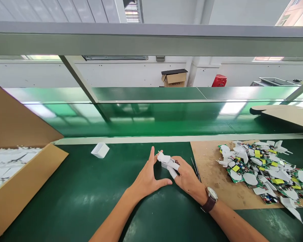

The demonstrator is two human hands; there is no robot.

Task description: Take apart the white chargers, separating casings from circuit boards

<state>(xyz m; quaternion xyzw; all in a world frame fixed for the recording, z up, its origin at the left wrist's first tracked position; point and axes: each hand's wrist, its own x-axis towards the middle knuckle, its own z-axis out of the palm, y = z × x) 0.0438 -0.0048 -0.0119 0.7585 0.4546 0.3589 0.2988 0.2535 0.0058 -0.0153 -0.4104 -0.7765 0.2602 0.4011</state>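
My two hands meet at the middle of the green table. My right hand [185,176], with white finger cots and a wristwatch, is closed around a small white plastic part [164,164]. My left hand [147,176] is beside it with fingers stretched upward and thumb out, its fingertips touching the white part. A loose white plastic shell [100,150] lies on the table to the left of my hands. Thin dark tweezers [195,169] lie just right of my right hand.
A cardboard sheet [212,168] at right carries a pile of small circuit boards with white pieces [262,169]. An open cardboard box [20,181] of white parts stands at left. A green conveyor belt [166,116] runs behind a metal rail. Cardboard box and red container stand far back.
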